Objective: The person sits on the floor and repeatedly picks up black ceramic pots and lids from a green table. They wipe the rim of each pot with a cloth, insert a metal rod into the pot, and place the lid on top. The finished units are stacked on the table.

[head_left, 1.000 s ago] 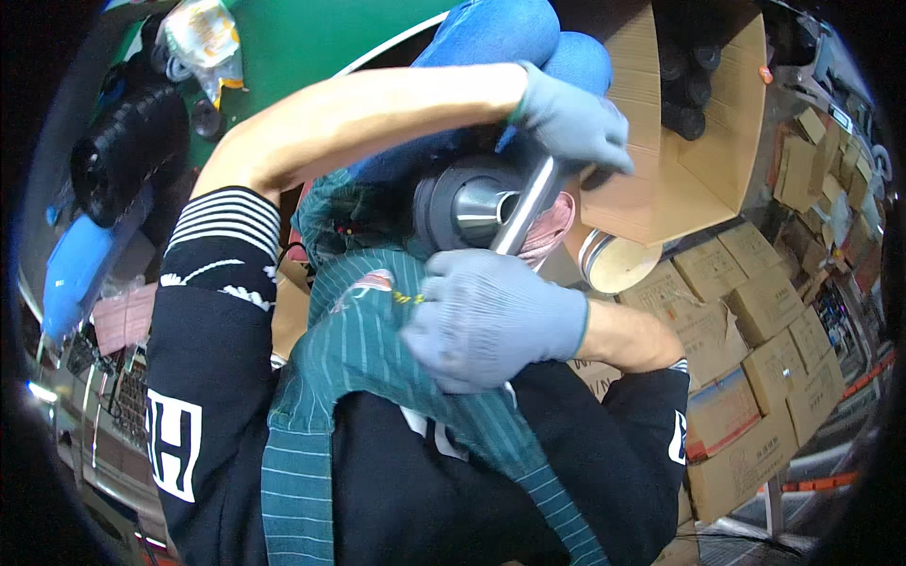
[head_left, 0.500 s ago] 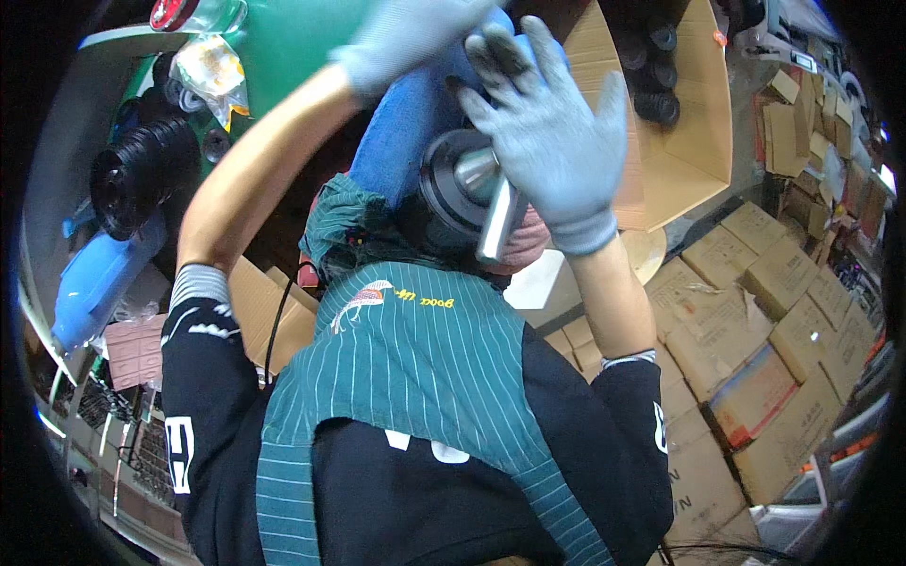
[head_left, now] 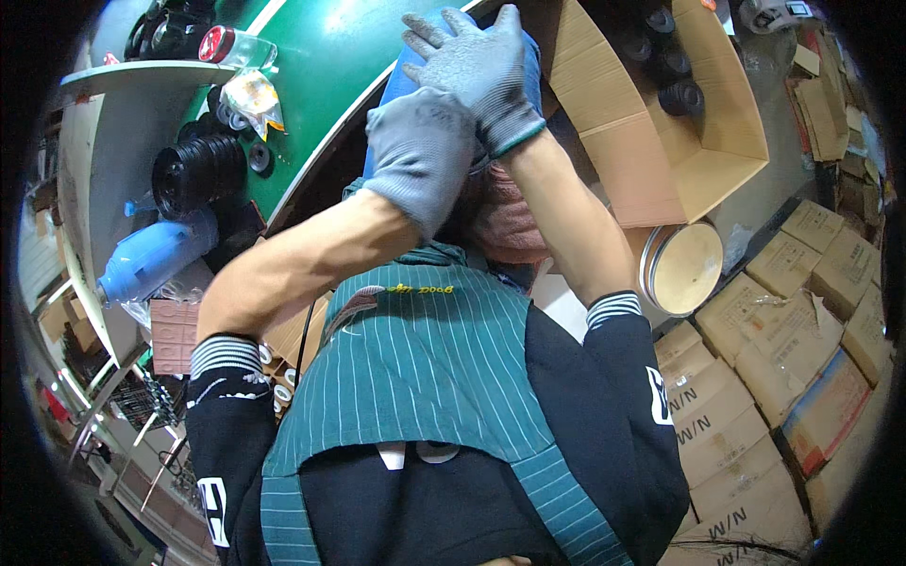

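Spread wide, the right hand (head_left: pixel 472 71) has its gloved digits fanned apart over the blue trouser legs (head_left: pixel 534 80), with nothing to be seen in its grasp. Just below and overlapping it in view is the left hand (head_left: pixel 420 156), also in a grey glove; its fingers are turned out of sight, so I cannot tell how far they are closed or whether they hold anything. The 2 hands meet near the right wrist — whether they actually touch is unclear. Pink cloth (head_left: pixel 514 226) lies bunched just below the right wrist, between the 2 forearms, partly covered. Nearer the body comes a green striped apron (head_left: pixel 425 368). To the left, a green table (head_left: pixel 330 71) bears a plastic bag (head_left: pixel 253 99) and a clear jar (head_left: pixel 241 47) with a red lid, on its side; near them sits a row of black discs (head_left: pixel 198 174), above a blue bottle (head_left: pixel 156 255). To the right, an open carton (head_left: pixel 613 123) contains dark round parts (head_left: pixel 681 97) — beside it is a round tub (head_left: pixel 689 269), then stacked brown boxes (head_left: pixel 793 311).
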Demonstrator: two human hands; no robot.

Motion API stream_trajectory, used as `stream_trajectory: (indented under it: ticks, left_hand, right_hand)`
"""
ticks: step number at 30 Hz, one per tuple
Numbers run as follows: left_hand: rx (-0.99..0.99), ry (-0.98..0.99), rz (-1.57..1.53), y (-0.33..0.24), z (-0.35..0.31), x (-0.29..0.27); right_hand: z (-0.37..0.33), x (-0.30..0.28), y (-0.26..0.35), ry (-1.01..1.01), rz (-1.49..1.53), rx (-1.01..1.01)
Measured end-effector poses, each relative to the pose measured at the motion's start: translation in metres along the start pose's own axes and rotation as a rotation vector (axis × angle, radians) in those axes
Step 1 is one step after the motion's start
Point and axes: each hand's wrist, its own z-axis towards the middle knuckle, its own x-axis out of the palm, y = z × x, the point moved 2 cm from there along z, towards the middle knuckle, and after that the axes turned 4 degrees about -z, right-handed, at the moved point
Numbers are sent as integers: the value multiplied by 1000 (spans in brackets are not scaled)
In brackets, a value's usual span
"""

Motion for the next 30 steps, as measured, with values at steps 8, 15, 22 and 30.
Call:
stream_trajectory:
  ticks: [8, 15, 22, 30]
  left_hand:
    - [164, -14, 170, 8, -34, -23]
    - [-7, 81, 140, 22, -25, -32]
    - [-69, 82, 100, 19, -47, -41]
    - [92, 5, -42, 35, -52, -28]
  right_hand:
    - [-78, 39, 15, -73, -39, -305]
    - [-129, -54, 85, 44, 71, -408]
    - [-40, -39, 12, -95, 43, 131]
    - [-30, -66, -10, 357, 378, 110]
